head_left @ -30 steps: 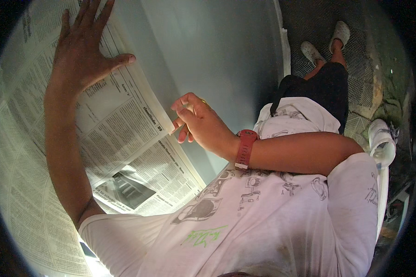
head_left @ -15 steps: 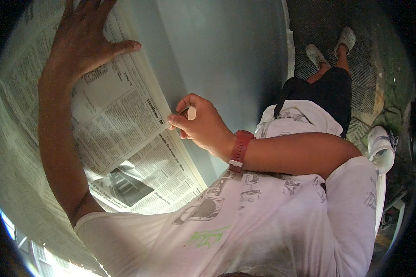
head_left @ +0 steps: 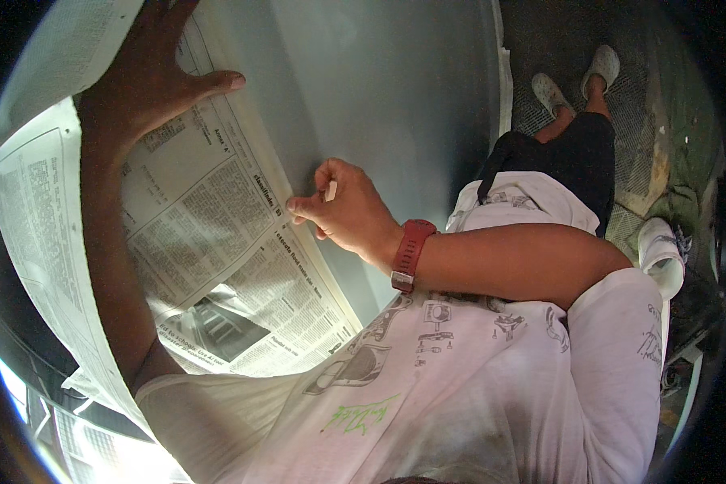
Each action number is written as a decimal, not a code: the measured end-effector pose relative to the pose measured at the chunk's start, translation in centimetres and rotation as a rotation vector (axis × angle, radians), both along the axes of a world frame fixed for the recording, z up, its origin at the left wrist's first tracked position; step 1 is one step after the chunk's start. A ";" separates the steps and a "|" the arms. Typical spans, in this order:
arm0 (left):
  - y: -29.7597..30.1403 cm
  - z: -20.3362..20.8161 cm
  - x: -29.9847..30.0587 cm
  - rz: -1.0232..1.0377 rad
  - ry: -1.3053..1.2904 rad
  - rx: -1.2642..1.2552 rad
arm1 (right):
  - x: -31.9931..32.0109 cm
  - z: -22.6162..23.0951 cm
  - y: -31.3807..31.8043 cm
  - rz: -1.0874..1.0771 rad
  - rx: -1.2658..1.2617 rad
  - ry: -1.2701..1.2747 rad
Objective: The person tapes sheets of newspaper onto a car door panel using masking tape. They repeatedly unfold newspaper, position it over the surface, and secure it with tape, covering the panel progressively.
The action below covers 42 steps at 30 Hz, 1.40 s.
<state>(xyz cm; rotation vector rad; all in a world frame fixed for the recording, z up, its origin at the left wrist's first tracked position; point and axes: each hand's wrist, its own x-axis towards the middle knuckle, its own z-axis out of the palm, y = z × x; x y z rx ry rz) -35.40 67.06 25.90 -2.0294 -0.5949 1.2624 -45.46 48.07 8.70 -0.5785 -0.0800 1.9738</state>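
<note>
A sheet of newspaper point(head_left: 194, 194) lies over a smooth grey panel point(head_left: 355, 89), its right edge running slantwise down the panel. Up at the top left, my left hand point(head_left: 157, 77) presses on the sheet with fingers spread and thumb stretched out; the fingertips pass out of view. My right hand point(head_left: 343, 206), with a red watch point(head_left: 413, 254) on the wrist, is pinched closed at the newspaper's right edge. A small cream-coloured piece point(head_left: 331, 190) shows between its fingers; its kind is unclear. Whether the fingertips also grip the paper edge cannot be made out.
A loose newspaper flap point(head_left: 44, 185) hangs left of my left forearm, with dark round shapes behind it. Whitish edging point(head_left: 505, 89) borders the panel's right side. Beyond are my legs in pale clogs point(head_left: 552, 93), a patterned floor mat point(head_left: 633, 161) and a white shoe point(head_left: 661, 256).
The newspaper on the left has swung away from its spread position, showing a free edge and dark space behind it. My right hand has shifted slightly left and up; my left hand stays put.
</note>
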 end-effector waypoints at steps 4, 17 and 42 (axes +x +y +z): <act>2.4 -0.2 -4.3 -0.198 -0.126 -0.075 | 0.5 -0.8 -0.8 0.071 0.099 -0.122; -11.4 -1.1 -8.4 0.283 -0.020 -0.434 | 16.4 -10.8 4.7 -0.265 -0.160 -0.239; -0.5 20.3 -8.2 -0.130 -1.088 1.203 | 35.7 34.9 38.8 -0.814 1.635 -1.540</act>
